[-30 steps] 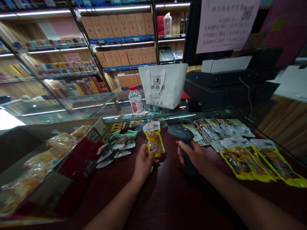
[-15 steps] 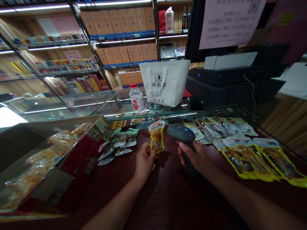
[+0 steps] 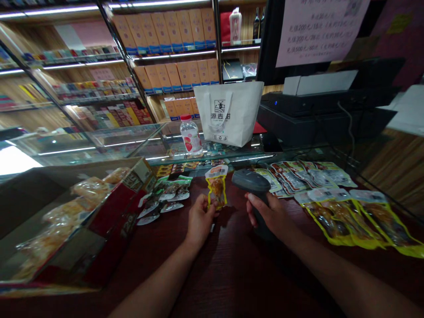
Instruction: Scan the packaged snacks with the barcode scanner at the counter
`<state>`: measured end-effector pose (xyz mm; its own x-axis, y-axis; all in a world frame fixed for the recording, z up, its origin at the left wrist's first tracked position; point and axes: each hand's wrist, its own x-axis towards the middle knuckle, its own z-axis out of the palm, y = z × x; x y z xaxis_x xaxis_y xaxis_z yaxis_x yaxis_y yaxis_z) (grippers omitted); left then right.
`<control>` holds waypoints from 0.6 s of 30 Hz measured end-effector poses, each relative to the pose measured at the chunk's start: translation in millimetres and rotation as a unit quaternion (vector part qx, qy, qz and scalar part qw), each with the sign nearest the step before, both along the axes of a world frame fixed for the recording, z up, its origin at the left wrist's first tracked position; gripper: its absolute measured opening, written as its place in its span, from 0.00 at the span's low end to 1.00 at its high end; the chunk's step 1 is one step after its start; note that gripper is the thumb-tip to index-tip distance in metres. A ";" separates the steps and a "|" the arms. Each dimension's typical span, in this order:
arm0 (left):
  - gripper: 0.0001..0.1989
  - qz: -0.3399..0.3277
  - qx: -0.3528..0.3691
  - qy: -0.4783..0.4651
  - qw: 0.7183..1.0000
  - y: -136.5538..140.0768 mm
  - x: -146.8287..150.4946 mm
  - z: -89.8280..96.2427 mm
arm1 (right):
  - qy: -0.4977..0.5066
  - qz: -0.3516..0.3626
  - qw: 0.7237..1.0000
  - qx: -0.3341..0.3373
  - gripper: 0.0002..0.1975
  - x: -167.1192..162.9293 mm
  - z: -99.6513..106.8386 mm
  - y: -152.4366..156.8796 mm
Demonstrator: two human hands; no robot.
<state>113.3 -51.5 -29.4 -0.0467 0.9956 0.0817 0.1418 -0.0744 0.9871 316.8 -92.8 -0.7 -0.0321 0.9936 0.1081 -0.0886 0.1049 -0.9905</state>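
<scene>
Between thumb and fingers, my left hand [image 3: 201, 219] pinches the lower end of a vacuum-packed drumstick [image 3: 217, 186], a small clear pouch with a yellow border and a barcode at its top. The pouch is held upright above the dark red tabletop [image 3: 228, 274]. My right hand [image 3: 270, 214] is wrapped round the handle of a dark grey barcode scanner [image 3: 251, 181]. The scanner's head points left toward the pouch, with a gap between them. More yellow-edged drumstick packs [image 3: 342, 216] lie to the right of my right hand.
An open carton [image 3: 109, 234] of wrapped bread-like packs stands at left, beside small snack pouches [image 3: 172, 194]. Flat silvery packets [image 3: 298, 176] lie behind the scanner. Farther back are a glass counter, a red-capped bottle [image 3: 191, 137], a white paper bag [image 3: 228, 115] and a black till [image 3: 324, 106].
The blue light seen on top of the scanner earlier no longer shows. Both hands keep nearly the same place and the same holds; the view has shifted slightly.
</scene>
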 end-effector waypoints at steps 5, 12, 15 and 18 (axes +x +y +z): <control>0.21 0.000 -0.034 -0.056 0.998 -3.6 -6.3 11.8 | 0.022 -0.007 1.000 -0.018 0.20 -1.9 -2.1 3.1; 0.29 -0.016 -0.100 -0.094 0.990 -30.3 -21.0 40.5 | 0.018 0.005 1.000 -0.002 0.20 -2.4 -3.7 3.5; 0.29 -0.009 -0.128 -0.082 0.988 -63.8 -49.2 44.5 | -0.002 0.005 1.000 0.006 0.20 -1.0 -5.0 4.4; 0.29 0.032 -0.167 -0.045 0.984 -99.2 -93.5 44.4 | -0.004 0.011 1.000 0.009 0.20 -0.4 -6.0 5.3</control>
<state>19.9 -150.7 15.0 -0.1027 0.9609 -0.2572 0.0470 0.2630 0.9637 316.4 -87.6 -6.6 -0.0555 0.9906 0.1250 -0.0832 0.1202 -0.9893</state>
